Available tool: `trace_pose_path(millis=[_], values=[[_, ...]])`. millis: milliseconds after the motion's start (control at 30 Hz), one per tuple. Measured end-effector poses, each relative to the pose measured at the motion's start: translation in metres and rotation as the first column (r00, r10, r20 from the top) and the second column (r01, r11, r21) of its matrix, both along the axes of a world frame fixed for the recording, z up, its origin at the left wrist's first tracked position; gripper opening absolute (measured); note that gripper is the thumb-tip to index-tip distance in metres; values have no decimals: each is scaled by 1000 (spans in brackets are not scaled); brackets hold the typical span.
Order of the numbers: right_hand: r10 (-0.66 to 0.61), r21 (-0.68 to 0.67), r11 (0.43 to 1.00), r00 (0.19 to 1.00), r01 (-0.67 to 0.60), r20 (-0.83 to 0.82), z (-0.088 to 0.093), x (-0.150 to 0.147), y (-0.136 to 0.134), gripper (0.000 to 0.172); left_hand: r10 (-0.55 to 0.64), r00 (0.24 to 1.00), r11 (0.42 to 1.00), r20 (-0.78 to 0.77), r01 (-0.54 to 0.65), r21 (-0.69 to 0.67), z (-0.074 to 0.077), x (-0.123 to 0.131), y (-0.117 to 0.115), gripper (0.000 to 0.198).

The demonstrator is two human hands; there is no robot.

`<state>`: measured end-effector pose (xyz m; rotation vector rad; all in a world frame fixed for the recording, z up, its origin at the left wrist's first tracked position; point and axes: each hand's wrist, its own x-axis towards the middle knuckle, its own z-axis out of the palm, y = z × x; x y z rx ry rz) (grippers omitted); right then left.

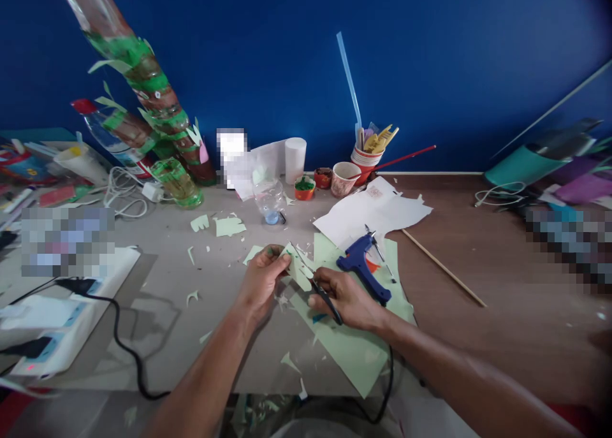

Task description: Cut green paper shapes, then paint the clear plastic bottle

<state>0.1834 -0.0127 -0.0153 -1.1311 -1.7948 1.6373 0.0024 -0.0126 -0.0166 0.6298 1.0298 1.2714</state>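
My left hand (261, 280) pinches a small piece of pale green paper (295, 267) above the table. My right hand (347, 298) is closed around black-handled scissors (321, 289), whose blades reach into that green piece. Under both hands lies a larger sheet of pale green paper (356, 352). A blue glue gun (361, 267) rests on the sheet just right of my right hand, its black cord running off the near table edge.
Green paper scraps (229, 226) litter the grey table. White paper (373, 215), a thin wooden stick (444, 269), small paint cups (305, 188), a cup of tools (366, 157) and a bottle tree with green leaves (153, 100) stand behind. A black cable (119, 336) crosses left.
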Motion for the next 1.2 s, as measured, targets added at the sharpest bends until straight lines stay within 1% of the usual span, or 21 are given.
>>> trace_pose_path(millis=[67, 200, 267, 433, 500, 633, 800, 900, 1000, 1200], values=[[-4, -7, 1000, 1000, 4, -17, -2, 0, 0, 39, -19, 1000, 1000, 7, 19, -20, 1, 1, -1, 27], [-13, -111, 994, 994, 0, -112, -1, -1, -1, 44, -65, 998, 996, 7, 65, -69, 6, 5, -2, 28], [-14, -141, 990, 989, -7, -146, 0, -2, -1, 46, -82, 996, 992, 19, 83, -91, 8, 6, -2, 29], [-6, -86, 996, 986, -8, -166, 4, -1, 0, 50, -110, 994, 985, 22, 112, -128, 9, 7, -4, 33], [-7, -72, 997, 986, -6, -168, 5, -1, 0, 50, -128, 992, 985, 23, 129, -115, 8, 7, -4, 33], [-4, -92, 996, 985, -12, -171, 5, 0, 0, 51, -165, 985, 983, 53, 169, -77, 5, 8, -5, 30], [-8, -85, 996, 975, -11, -221, 4, -1, 0, 52, -204, 977, 977, 56, 207, -50, 5, 8, -6, 29], [-7, -79, 997, 969, -13, -248, 5, -1, 0, 53, -199, 979, 979, 54, 201, -25, 6, 9, -6, 30], [2, -84, 996, 965, -25, -261, 7, 0, 0, 52, -170, 985, 985, 37, 170, 1, 6, 9, -7, 33], [8, -114, 993, 965, -39, -262, 8, 0, -1, 52, -45, 988, 996, -149, 56, 75, 3, 6, -4, 28]])
